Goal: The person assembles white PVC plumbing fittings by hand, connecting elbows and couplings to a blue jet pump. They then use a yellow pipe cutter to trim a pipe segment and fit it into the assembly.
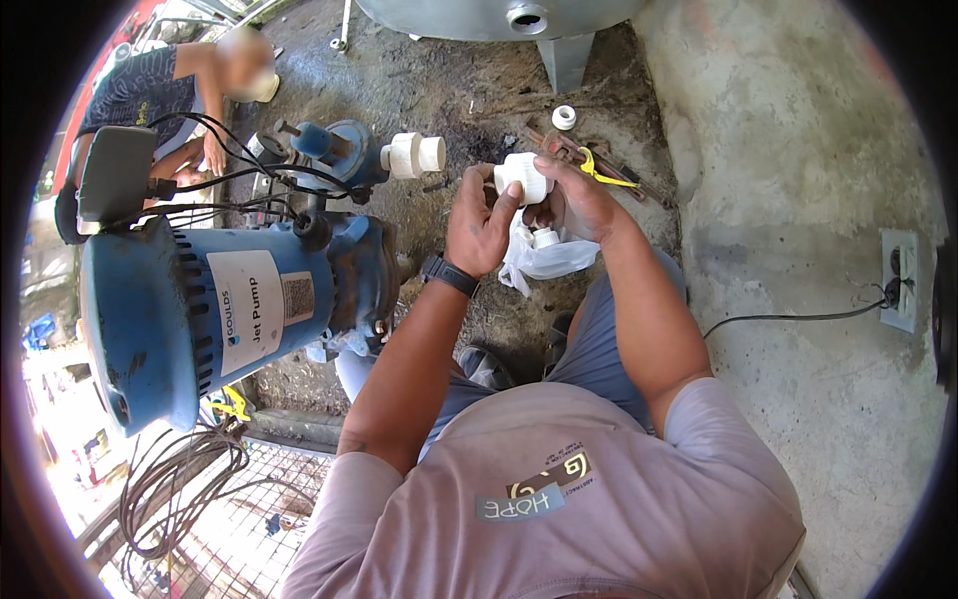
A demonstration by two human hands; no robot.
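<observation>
A white PVC union fitting [522, 178] with a ribbed collar is between my two hands. My left hand [474, 228] is closed on its left side, the thumb against the collar. My right hand [582, 198] grips it from the right, fingers partly hidden behind it. Just below my hands is a thin white plastic bag [547, 262], with another white fitting [545, 238] showing at its opening; I cannot tell if a finger touches the bag. To the left, a similar white fitting [411, 157] sticks out from the blue pump [249, 304].
A white ring [564, 118] lies on the dirty floor beside a reddish pipe wrench [569, 150] and a yellow strap [602, 170]. A grey tank [499, 18] stands ahead. The concrete wall [798, 160] bears an outlet box [899, 281]. Another person [150, 95] crouches far left.
</observation>
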